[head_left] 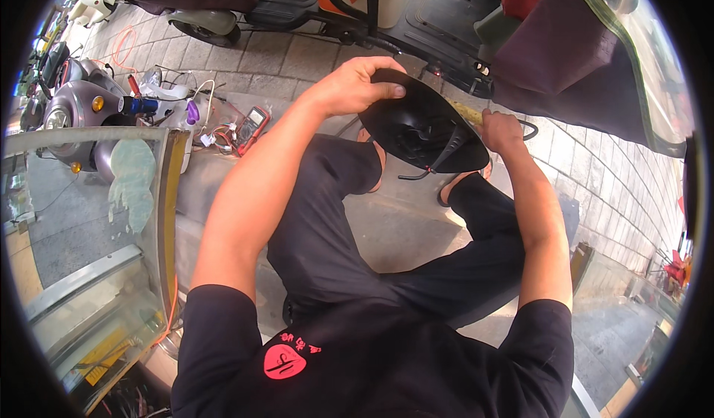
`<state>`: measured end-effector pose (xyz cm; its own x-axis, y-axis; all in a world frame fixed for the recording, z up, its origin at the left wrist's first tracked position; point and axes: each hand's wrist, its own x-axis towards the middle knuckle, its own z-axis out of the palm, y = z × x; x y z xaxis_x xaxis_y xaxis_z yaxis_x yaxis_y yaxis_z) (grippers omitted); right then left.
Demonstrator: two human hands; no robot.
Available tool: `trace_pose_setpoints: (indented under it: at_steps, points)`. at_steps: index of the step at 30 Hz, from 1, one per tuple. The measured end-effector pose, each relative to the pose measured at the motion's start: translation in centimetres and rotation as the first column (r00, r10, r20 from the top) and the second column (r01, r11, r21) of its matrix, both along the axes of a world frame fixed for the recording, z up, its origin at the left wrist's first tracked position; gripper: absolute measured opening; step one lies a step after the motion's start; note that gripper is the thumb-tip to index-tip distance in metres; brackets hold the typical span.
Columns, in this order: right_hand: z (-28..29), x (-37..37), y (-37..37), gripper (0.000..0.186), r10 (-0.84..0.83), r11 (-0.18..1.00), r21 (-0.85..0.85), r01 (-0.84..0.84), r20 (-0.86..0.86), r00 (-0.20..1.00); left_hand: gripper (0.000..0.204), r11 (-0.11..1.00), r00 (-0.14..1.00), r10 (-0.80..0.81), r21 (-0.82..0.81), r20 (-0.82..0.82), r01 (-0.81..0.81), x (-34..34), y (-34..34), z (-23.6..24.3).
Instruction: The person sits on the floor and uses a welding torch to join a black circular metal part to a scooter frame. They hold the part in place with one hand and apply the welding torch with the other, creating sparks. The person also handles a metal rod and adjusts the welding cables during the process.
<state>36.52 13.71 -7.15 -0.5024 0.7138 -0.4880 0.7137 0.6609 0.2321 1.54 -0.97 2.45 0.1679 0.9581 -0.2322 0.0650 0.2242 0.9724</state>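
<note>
My left hand [353, 87] grips the upper left edge of a curved black plastic piece [394, 124] held above my knees, thumb over its face. A dark strip or cable [450, 146] lies across the piece's lower right, and a thin black cord hangs below it. My right hand [502, 128] is closed at the right on a long yellowish object [468, 111], partly hidden behind the black piece, so I cannot make out what it is. A black loop of cable sticks out past that hand.
Parked scooters [78, 113] stand at the left and ahead, one under a dark cover [543, 68]. A multimeter [253, 124], wires and plastic bags lie on the step at left. Glass panels [71, 210] flank me; paving [282, 61] stretches beyond my feet.
</note>
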Motion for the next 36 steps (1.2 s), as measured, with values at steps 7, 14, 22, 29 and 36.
trace_pose_setpoints:
  at_steps: [7, 14, 22, 29, 36]
  points:
    - [-0.1, 0.0, 0.2, 0.045, 0.029, 0.999, 0.015, -0.029, 0.0, 1.0, 0.016, 1.0, 1.0, 0.015, 0.008, 0.002, -0.015, 0.0, 0.0, -0.1]
    - [-0.7, 0.4, 0.6, 0.049, 0.036, 0.999, 0.011, -0.037, 0.01, 0.999, 0.017, 1.0, 1.0, 0.014, 0.017, -0.014, -0.014, 0.0, 0.1, -0.4]
    - [3.3, -1.7, -1.2, 0.04, -0.006, 0.998, -0.066, 0.001, -0.064, 0.998, 0.019, 0.997, 0.999, 0.041, 0.064, -0.021, -0.04, -0.5, -0.3, -1.2]
    - [2.3, 2.2, -3.0, 0.052, -0.269, 0.96, -0.149, 0.236, -0.273, 0.923, 0.018, 0.999, 1.0, -0.026, -0.02, 0.009, 0.026, -0.9, -0.8, -0.4]
    - [-3.7, 4.3, -8.4, 0.052, -0.709, 0.683, -0.406, 0.607, -0.568, 0.418, 0.021, 0.986, 0.984, -0.151, -0.087, -0.09, 0.144, 0.5, -0.4, 1.3]
